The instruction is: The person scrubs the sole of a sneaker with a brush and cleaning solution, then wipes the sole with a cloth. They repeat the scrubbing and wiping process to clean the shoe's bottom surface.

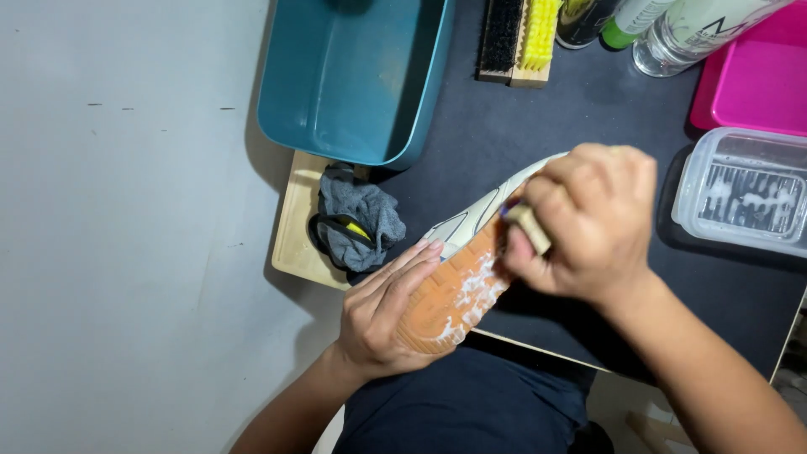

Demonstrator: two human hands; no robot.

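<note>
A sneaker [458, 286] with an orange gum sole and white upper lies tilted, sole up, over the table's near edge. White foam covers part of the sole. My left hand [382, 315] grips the shoe's heel end from the left. My right hand [584, 223] is closed around a small wooden-handled brush [528, 225], pressed against the sole near the middle. The brush bristles are hidden by my fingers.
A teal plastic basin [353, 76] stands at the back left. A grey cloth [357, 214] lies on a wooden board [294, 231]. Two brushes [517, 38], bottles [681, 25], a pink tub [756, 76] and a clear container [744, 193] with foamy water sit on the dark mat [588, 109].
</note>
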